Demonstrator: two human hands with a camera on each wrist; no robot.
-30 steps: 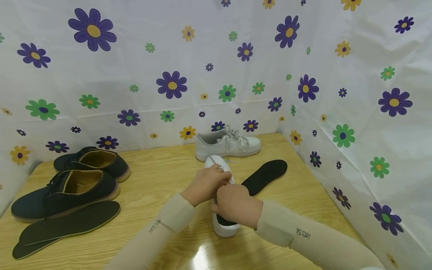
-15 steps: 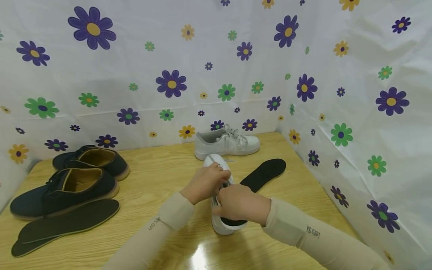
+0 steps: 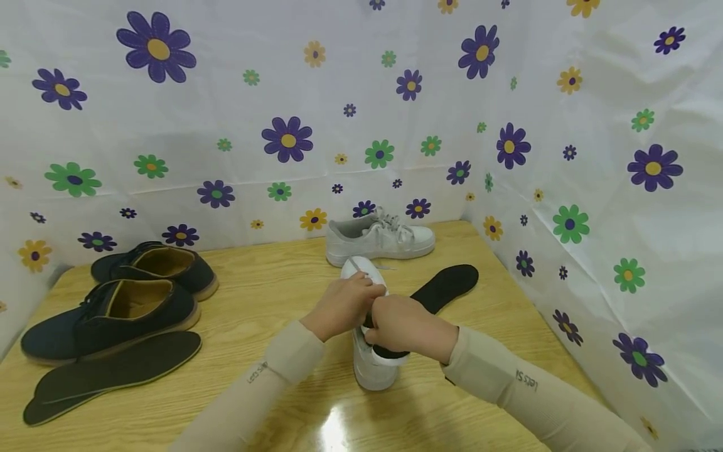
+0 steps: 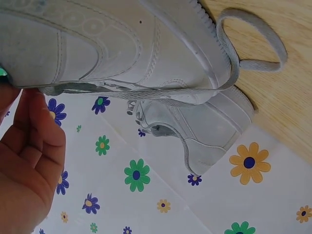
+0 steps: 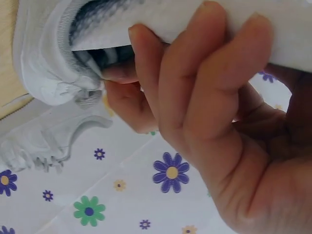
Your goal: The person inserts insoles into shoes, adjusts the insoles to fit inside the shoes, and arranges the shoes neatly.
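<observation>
A white sneaker (image 3: 374, 370) lies on the table with its toe pointing away. My left hand (image 3: 343, 307) grips its upper near the tongue; in the left wrist view, thumb and fingers pinch the edge of the shoe opening (image 4: 36, 89). Above the heel, my right hand (image 3: 411, 328) holds an insole (image 3: 390, 353), black on top. The right wrist view shows the fingers (image 5: 209, 63) against its white underside (image 5: 292, 39), its front part inside the shoe. The insole's tip is hidden in the shoe. Beyond stands the other white sneaker (image 3: 380, 242).
A black insole (image 3: 446, 285) lies right of the hands. Two dark shoes (image 3: 113, 320) stand at the left, with two dark insoles (image 3: 121, 367) overlapping in front. Flowered cloth (image 3: 226, 113) hangs along the table's back and right side.
My right hand has shifted slightly right and up, and the insole's near end has lifted above the sneaker's heel. The left hand stays almost where it was.
</observation>
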